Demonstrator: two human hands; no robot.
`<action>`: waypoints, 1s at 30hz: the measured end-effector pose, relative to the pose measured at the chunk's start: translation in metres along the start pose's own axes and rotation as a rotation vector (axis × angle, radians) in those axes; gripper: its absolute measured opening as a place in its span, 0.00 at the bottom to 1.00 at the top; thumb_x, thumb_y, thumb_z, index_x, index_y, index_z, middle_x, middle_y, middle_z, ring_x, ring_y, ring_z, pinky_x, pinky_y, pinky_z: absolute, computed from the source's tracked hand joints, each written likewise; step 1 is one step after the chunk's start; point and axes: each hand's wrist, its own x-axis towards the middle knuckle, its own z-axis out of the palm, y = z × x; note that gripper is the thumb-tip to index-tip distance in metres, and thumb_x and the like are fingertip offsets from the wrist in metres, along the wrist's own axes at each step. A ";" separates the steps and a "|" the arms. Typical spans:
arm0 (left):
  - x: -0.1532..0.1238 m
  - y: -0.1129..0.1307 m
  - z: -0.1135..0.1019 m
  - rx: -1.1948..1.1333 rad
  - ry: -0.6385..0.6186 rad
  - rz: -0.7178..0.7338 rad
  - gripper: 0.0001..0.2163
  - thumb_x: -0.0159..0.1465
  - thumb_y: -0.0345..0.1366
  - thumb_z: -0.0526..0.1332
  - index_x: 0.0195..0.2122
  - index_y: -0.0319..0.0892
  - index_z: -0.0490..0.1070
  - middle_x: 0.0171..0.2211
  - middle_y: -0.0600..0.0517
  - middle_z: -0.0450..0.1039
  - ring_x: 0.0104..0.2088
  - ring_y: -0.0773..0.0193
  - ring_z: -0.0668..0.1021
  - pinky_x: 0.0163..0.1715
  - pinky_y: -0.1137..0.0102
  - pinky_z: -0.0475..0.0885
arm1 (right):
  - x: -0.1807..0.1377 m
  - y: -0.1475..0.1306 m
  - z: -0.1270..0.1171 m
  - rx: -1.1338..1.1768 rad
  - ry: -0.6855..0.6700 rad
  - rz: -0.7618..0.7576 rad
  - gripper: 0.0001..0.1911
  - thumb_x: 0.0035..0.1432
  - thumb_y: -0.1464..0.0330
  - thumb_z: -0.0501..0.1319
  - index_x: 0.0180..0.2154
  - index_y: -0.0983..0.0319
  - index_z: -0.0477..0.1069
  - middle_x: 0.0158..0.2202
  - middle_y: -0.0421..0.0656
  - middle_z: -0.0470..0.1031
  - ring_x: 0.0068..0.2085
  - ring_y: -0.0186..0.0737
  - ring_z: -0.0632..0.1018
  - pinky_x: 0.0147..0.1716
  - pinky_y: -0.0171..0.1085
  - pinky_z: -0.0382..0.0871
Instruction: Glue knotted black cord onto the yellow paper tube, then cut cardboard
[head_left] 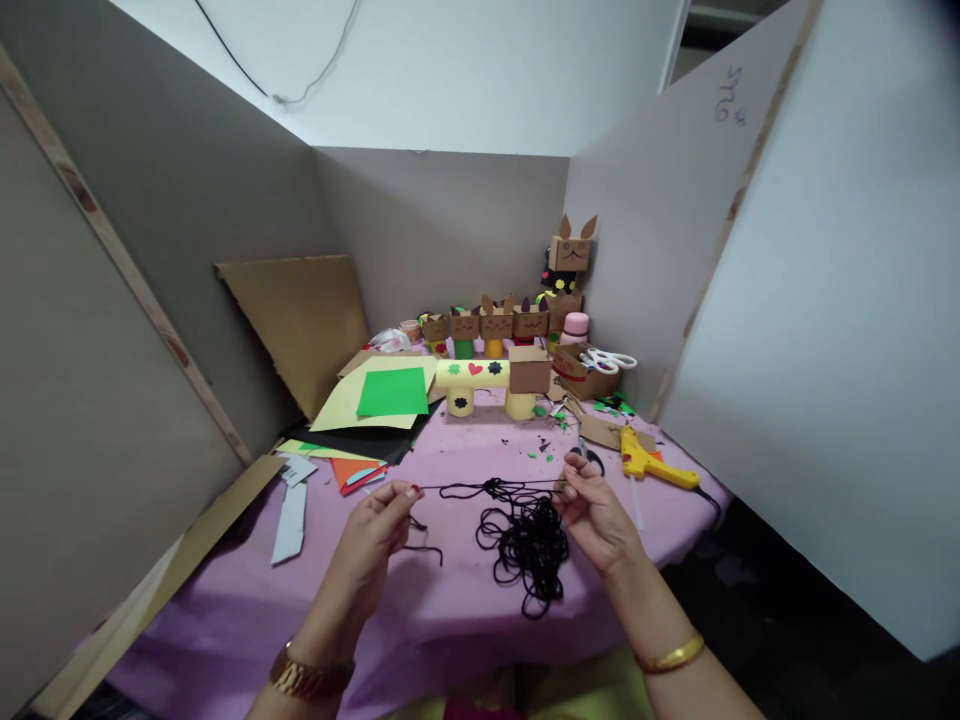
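My left hand [375, 535] pinches one end of a black thread [480, 487] that runs taut to my right hand [592, 515], which pinches the other side. A loose tangle of the same black yarn [529, 545] lies on the pink tablecloth [225, 620] between and below both hands. A short loose end hangs under my left hand. Small scissors [589, 455] lie just beyond my right hand.
A yellow glue gun [652, 465] lies to the right. A yellow cardboard animal figure [491, 385] stands mid-table, with a row of brown box-headed figures [487, 325] behind. Coloured paper sheets [386, 395] and cardboard [300, 320] sit left. White scissors [607, 360] rest in a box. Partition walls enclose the table.
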 end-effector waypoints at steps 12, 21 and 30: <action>-0.003 -0.001 -0.003 0.047 0.052 0.039 0.11 0.51 0.41 0.64 0.24 0.40 0.66 0.15 0.63 0.52 0.15 0.77 0.52 0.14 0.78 0.46 | 0.000 0.000 0.000 -0.207 -0.046 -0.091 0.18 0.38 0.65 0.71 0.32 0.57 0.67 0.18 0.29 0.60 0.18 0.26 0.61 0.22 0.28 0.60; 0.005 0.000 -0.009 0.137 0.118 0.101 0.10 0.54 0.44 0.60 0.27 0.42 0.63 0.15 0.64 0.49 0.15 0.75 0.51 0.14 0.77 0.47 | -0.009 -0.005 0.002 -0.742 -0.311 0.001 0.09 0.41 0.67 0.71 0.23 0.65 0.74 0.18 0.35 0.66 0.22 0.29 0.62 0.21 0.31 0.51; 0.004 -0.010 0.003 0.714 0.177 0.459 0.16 0.53 0.40 0.62 0.43 0.47 0.72 0.50 0.46 0.66 0.51 0.51 0.66 0.50 0.56 0.60 | -0.012 0.004 0.012 -0.816 -0.392 -0.022 0.11 0.47 0.61 0.66 0.23 0.63 0.71 0.20 0.34 0.64 0.23 0.31 0.63 0.25 0.32 0.54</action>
